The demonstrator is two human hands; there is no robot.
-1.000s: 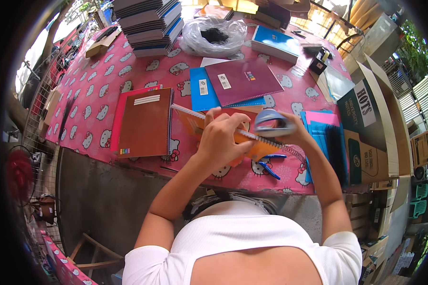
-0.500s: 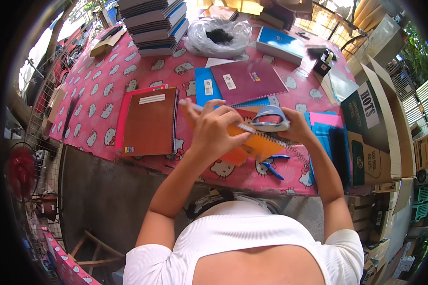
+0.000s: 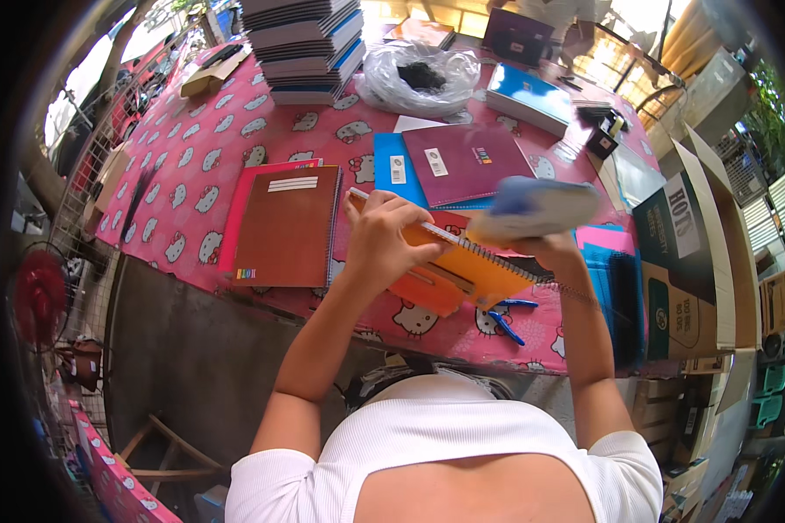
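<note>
The orange notebook point(image 3: 501, 277) is held tilted above the near part of the table, its spiral edge uppermost and its lower part hanging toward the person. It looks light enough for one hand, with a cover that is probably stiff but springy, while the leaves inside would likely fan or slip if pinched only at a loose corner; the bound edge seems the surest place to take hold. The dark wire coil point(image 3: 497, 258) along that edge looks thin and easily bent, and its trailing end could catch on fingers. The left hand point(image 3: 384, 237) has its fingers curled over the far end of the bound edge, thumb on the near side, closed on the notebook with only its thickness between them. The right hand point(image 3: 556, 250) is at the other end, apparently wrapped around a blue-and-white tool point(image 3: 542, 209) that is blurred; its fingertips are mostly hidden, so how tightly they close cannot be told. That tool looks rigid and best gripped around its body. Just below the notebook lies a blue-handled tool point(image 3: 508, 328); to the left is a brown notebook point(image 3: 286, 228), beyond is a purple notebook point(image 3: 471, 164), and to the right stands a cardboard box point(image 3: 682, 261).
</note>
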